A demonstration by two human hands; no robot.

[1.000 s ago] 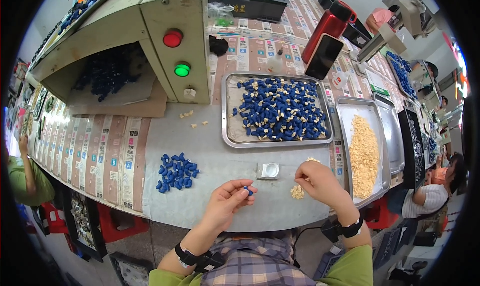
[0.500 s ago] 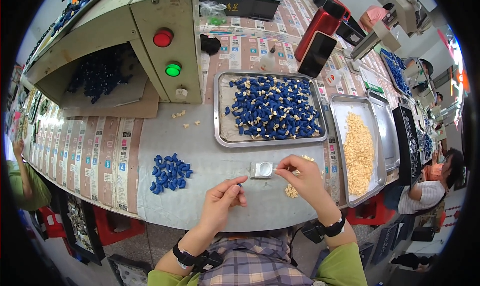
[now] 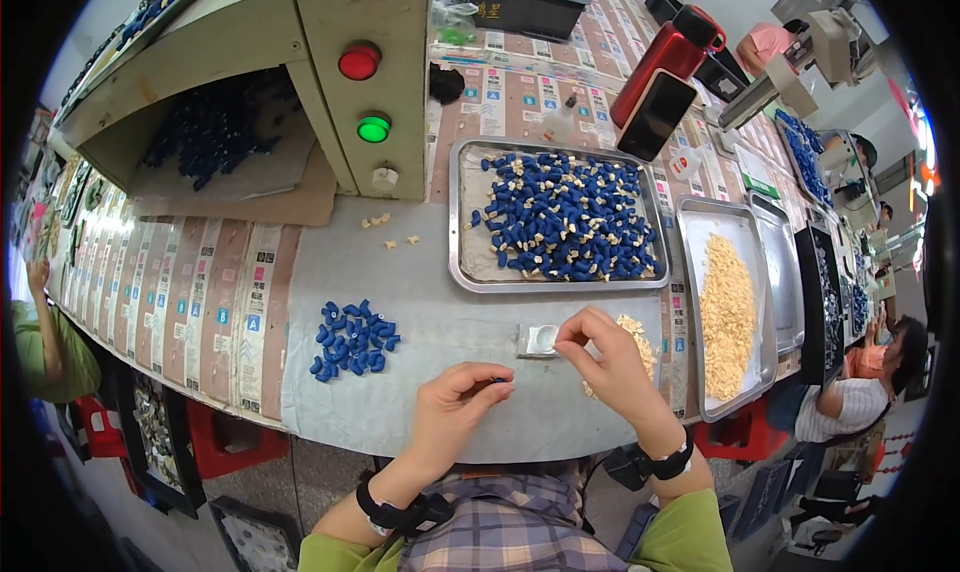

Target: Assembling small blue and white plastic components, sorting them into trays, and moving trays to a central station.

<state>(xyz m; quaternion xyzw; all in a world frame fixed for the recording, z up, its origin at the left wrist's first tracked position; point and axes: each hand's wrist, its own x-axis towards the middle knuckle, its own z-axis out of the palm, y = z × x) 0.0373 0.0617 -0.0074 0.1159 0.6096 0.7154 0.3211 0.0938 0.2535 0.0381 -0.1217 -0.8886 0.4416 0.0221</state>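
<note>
My left hand (image 3: 458,404) pinches a small blue plastic part (image 3: 499,380) between thumb and fingertips, above the pale sheet. My right hand (image 3: 608,360) has its thumb and forefinger pressed together beside a small metal block with a round white dish (image 3: 541,338); whatever is between those fingertips is too small to make out. Partly behind my right hand lies a small heap of cream-coloured pieces (image 3: 640,340). Off to the left sits a loose pile of blue parts (image 3: 352,342), apart from both hands.
Beyond my hands stands a metal tray (image 3: 560,286) of mixed blue and cream parts. A second tray (image 3: 712,409) to the right holds cream pieces. At the back left is a machine housing (image 3: 350,2) with red and green buttons. A phone (image 3: 657,115) leans against a red bottle (image 3: 668,47).
The whole view has shifted, so the table's things sit farther right. My left hand has turned, its fingers now pointing right with the blue part at their tips. My right hand stays beside the dish.
</note>
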